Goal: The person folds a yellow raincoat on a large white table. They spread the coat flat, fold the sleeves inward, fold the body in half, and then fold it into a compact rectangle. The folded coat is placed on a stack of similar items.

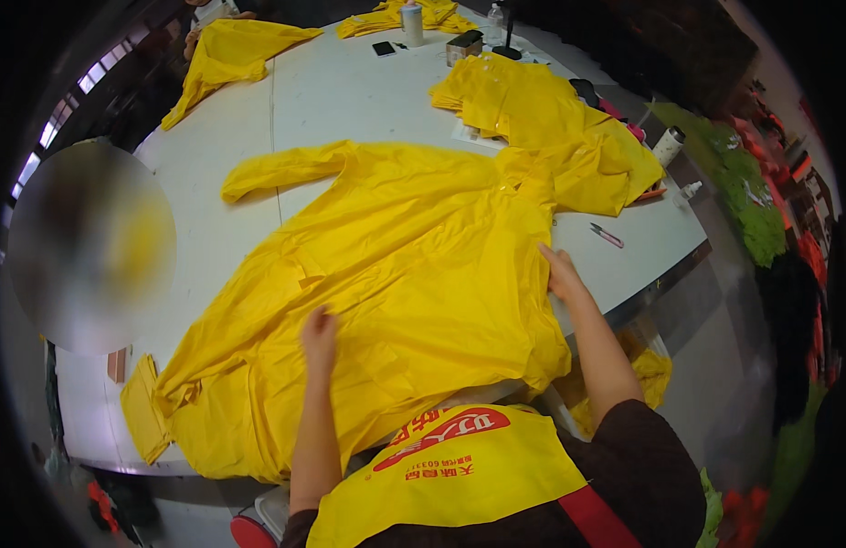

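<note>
- A large yellow raincoat lies spread flat across the white desk, its lower part hanging over the near edge toward the person; one sleeve stretches out to the far left.
- The left hand rests on the middle of the raincoat, fingers loosely curled against the fabric — whether it pinches any of it cannot be told.
- The right hand lies open and flat, palm down, on the raincoat's right edge, gripping nothing.
- A stack of folded yellow garments sits further back on the right, with another loose yellow piece spilling from it, touching the raincoat's far right corner.
- A pink pen lies on bare desk just right of the right hand.
- At the far end stand a white bottle, a dark phone and a small box — well apart from the hands.
- Another yellow garment drapes over the far left corner.
</note>
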Tool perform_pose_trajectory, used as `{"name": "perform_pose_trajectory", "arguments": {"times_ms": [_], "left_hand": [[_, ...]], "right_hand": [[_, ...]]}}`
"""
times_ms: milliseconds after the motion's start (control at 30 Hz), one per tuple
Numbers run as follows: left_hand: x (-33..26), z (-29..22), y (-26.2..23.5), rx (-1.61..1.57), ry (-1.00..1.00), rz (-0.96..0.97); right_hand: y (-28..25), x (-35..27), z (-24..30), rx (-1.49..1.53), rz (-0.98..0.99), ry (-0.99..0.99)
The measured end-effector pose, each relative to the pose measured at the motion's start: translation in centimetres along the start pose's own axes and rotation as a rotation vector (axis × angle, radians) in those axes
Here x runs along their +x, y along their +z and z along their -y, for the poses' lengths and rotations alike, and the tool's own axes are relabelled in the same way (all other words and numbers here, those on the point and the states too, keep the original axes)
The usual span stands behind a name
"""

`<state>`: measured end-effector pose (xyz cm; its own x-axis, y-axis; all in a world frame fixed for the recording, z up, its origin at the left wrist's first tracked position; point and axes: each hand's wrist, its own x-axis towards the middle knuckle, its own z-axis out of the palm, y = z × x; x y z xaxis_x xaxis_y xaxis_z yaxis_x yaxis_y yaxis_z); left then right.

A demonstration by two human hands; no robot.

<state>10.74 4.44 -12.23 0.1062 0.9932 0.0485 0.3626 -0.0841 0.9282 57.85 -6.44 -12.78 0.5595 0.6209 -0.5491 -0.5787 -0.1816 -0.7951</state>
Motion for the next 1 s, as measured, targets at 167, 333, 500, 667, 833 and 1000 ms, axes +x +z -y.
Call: {"name": "perform_pose_trajectory", "arguments": {"times_ms": [167, 333, 500, 667, 833, 1000], "left_hand": [[-5.5, -16.0, 12.4, -0.244, -0.315, 0.579], [-9.5, -9.9, 16.0, -0.448, 0.019, 0.357], [-10.0, -8.6, 6.9, -1.083, -0.401, -0.146], [-15.5, -12.6, -1.6, -0.979, -0.157, -0.295], [-22.8, -16.2, -7.1, -0.589, -0.178, -0.216], [-29.6, -23.2, -13.4, 0.189, -0.097, -0.371]], "right_hand": [[12.3, -7.6, 2.0, 0.066, 0.526, -0.345], [15.0, -16.2, 2.6, -1.002, 1.345, -0.841], [11.1, -15.6, 3.2, -0.841, 1.765, -0.872], [14.1, -7.6, 6.8, -0.959, 1.144, -0.774], [25.5, -0.3, -1.9, -1.211, 0.873, -1.503], [31.6, -1.4, -8.2, -1.425, 1.434, -1.184]]}}
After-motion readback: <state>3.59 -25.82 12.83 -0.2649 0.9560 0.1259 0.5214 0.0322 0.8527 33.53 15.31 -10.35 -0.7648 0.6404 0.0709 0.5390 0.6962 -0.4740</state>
